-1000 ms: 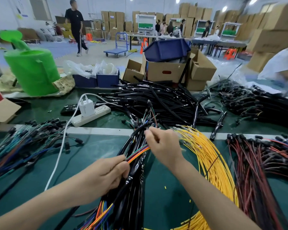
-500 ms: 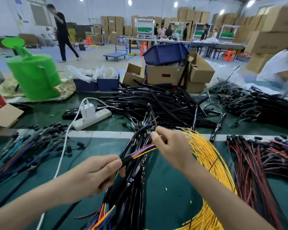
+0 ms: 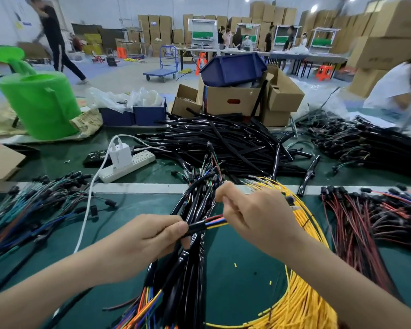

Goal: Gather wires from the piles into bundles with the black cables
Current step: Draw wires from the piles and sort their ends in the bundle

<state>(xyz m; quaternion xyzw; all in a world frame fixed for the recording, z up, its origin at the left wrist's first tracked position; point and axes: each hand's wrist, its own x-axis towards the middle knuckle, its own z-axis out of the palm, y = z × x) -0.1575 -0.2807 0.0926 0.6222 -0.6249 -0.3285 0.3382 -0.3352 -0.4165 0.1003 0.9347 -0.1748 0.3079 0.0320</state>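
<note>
My left hand (image 3: 150, 238) pinches the end of a black cable sleeve (image 3: 195, 227), out of which red, blue, orange and yellow wires (image 3: 215, 221) run to the right. My right hand (image 3: 254, 214) grips those coloured wires just past the sleeve. Both hands hover over a bundle of finished black cables (image 3: 185, 269) lying down the middle of the green table. A fan of yellow wires (image 3: 301, 257) lies under my right wrist. A pile of loose black cables (image 3: 223, 143) is heaped behind.
Red and black wires (image 3: 365, 217) lie at right, blue and green wires (image 3: 26, 207) at left. A white power strip (image 3: 128, 165) with a charger sits left of centre. Cardboard boxes (image 3: 233, 98) and a green bucket (image 3: 40, 103) stand behind; a person in white (image 3: 394, 86) works at far right.
Both hands have slid a little toward me along the bundle. More of the coloured wires now shows between sleeve and right hand. A person in the background walked left.
</note>
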